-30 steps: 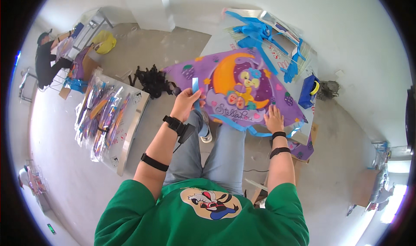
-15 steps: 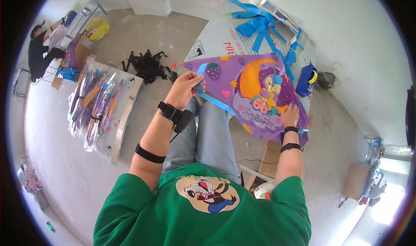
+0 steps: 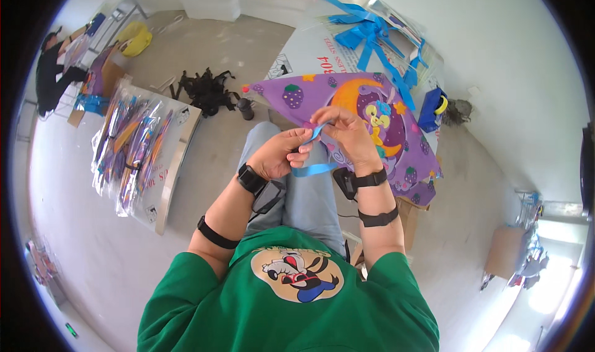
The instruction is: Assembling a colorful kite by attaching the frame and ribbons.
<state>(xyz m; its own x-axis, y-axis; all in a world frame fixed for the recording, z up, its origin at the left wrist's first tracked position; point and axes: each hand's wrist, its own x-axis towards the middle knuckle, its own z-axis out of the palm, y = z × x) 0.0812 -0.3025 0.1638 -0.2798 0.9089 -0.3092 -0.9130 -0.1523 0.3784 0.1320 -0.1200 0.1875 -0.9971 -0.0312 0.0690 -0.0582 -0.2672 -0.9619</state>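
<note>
My left hand (image 3: 280, 155) and my right hand (image 3: 348, 136) are close together above my thighs. Both pinch a blue ribbon (image 3: 315, 170), one short stretch of it between their fingertips and a loop hanging below. Right behind them a purple triangular kite sheet (image 3: 291, 98) lies over the table, printed with an orange moon, a cartoon animal and berries. My right hand and wrist hide part of its lower left side. Neither hand grips the sheet itself.
More blue ribbons (image 3: 365, 39) lie on the far end of the table (image 3: 304, 57). Near them sits a blue tape dispenser (image 3: 432, 110). At left, plastic-wrapped colourful bundles (image 3: 133, 154) cover a low board. Black straps (image 3: 207, 92) and a dark bottle (image 3: 246, 109) are on the floor. Another person (image 3: 52, 79) works far left.
My right hand has left the kite sheet's right side and come over to the ribbon beside my left hand. The sheet now lies flatter. My left hand has moved slightly right and nearer.
</note>
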